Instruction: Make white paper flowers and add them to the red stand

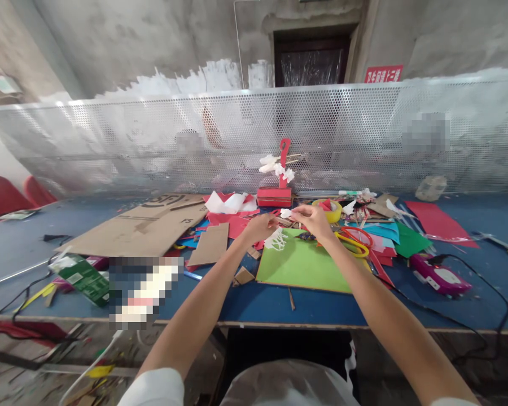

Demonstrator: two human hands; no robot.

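Note:
My right hand (pixel 315 220) pinches a small white crumpled piece (pixel 285 213) between thumb and fingertips, above the middle of the table. Close by on its left, my left hand (pixel 260 226) has its fingers drawn together; what they hold is too small to make out. Thin curly white strips (pixel 276 240) show just below my left hand, over a lime-green sheet (pixel 307 268). Scissors with yellow handles (pixel 353 246) lie by my right wrist. Behind my hands stands a red model (pixel 274 197) with an upright hooked post, thin sticks and white tufts.
Flat brown cardboard (pixel 139 225) covers the left of the blue table (pixel 254 307). A roll of yellow tape (pixel 331 211) and coloured paper scraps lie around my hands. A purple device (pixel 440 276) with a black cable sits at right. A perforated metal screen (pixel 152 146) closes off the back.

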